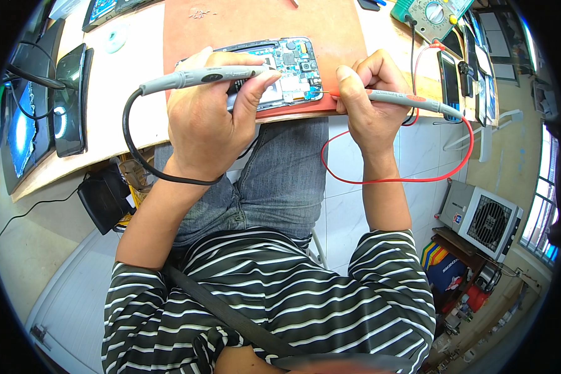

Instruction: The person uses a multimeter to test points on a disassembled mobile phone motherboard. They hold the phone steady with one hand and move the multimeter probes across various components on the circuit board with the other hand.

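- Wooden workbench (131, 106) with red mat (262, 25); opened phone (290, 68) lying at mat's near edge.
- Left hand (209, 121) clenched around grey probe (199, 77) with black lead, over phone.
- Right hand (371, 100) pinching red-lead probe (399, 97), tip touching phone's board.
- Green multimeter (430, 15) behind, right.

Matt grey plastic probes (199, 77), bare metal phone board (290, 65), matt reddish mat (255, 22), smooth pale wooden bench (131, 93), glossy floor tiles (343, 212)

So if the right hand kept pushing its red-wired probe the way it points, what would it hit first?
The right hand aims its grey probe with the red lead leftward; its metal tip seems already at the opened phone's exposed blue circuit board, so the board comes first, though contact is hard to confirm.
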Demonstrator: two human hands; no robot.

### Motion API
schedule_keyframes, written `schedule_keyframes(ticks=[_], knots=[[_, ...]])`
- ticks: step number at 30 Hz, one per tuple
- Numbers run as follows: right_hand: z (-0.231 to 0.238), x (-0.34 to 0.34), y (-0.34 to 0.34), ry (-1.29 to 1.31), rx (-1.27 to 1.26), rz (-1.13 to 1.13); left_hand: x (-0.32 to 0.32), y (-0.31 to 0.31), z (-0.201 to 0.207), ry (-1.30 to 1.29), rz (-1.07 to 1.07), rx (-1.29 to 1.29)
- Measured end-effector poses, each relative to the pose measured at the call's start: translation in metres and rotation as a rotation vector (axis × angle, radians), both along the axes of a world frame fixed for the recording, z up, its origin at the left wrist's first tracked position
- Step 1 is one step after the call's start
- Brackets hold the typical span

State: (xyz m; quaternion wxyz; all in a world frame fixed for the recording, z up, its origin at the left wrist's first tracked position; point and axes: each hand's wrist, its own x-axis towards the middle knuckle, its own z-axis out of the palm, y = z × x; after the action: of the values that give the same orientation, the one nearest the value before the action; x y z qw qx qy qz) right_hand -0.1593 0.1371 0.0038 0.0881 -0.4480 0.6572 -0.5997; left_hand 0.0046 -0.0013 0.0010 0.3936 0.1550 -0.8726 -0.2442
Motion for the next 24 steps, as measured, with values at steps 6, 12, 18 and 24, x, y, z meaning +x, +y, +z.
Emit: schedule_keyframes(ticks=[6, 12, 18, 24], knots=[[0.000, 0.000, 0.000, 0.006, 0.011, -0.007, 0.001, 0.001, 0.000, -0.012, 0.007, 0.027], [0.001, 0.000, 0.000, 0.012, 0.017, -0.012, 0.001, 0.000, -0.001, -0.010, 0.000, 0.016], [0.002, 0.001, -0.001, 0.000, 0.004, 0.000, 0.000, 0.000, -0.001, -0.001, -0.008, 0.017], [0.013, -0.003, -0.003, -0.315, -0.079, -0.014, 0.001, 0.001, -0.001, -0.002, 0.000, 0.032]])
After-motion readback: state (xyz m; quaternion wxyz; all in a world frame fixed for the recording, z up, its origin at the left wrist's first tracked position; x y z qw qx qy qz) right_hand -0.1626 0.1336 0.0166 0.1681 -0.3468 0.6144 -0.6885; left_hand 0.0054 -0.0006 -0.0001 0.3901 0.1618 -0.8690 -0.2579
